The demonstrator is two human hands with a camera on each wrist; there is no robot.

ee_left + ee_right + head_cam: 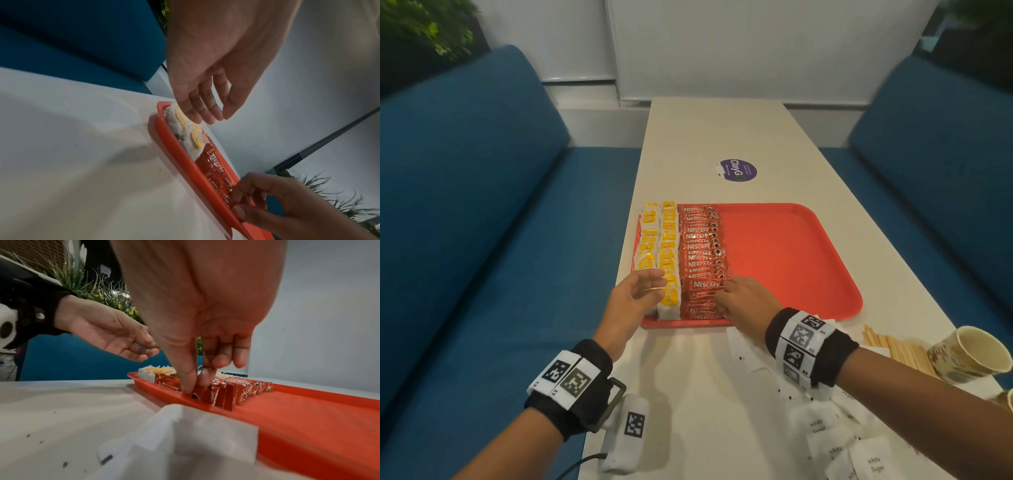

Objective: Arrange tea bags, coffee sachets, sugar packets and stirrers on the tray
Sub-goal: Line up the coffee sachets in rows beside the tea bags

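Observation:
A red tray (791, 257) lies on the white table. Two rows of yellow tea bags (659, 240) fill its left side. A row of red coffee sachets (700, 246) runs beside them. My left hand (659, 283) hovers just above the nearest tea bags (185, 129) with its fingers relaxed and holding nothing. My right hand (195, 386) is at the near end of the sachet row (236, 391). Its thumb and forefinger pinch the end of one sachet against the tray's front rim. White sugar packets (859, 445) and wooden stirrers (897, 349) lie on the table at the near right.
A paper cup (969, 353) lies tipped beside the stirrers at the right edge. A purple sticker (738, 170) is on the table beyond the tray. A white device with a cable (625, 435) sits near the left front edge. Blue sofas flank the table. The tray's right half is bare.

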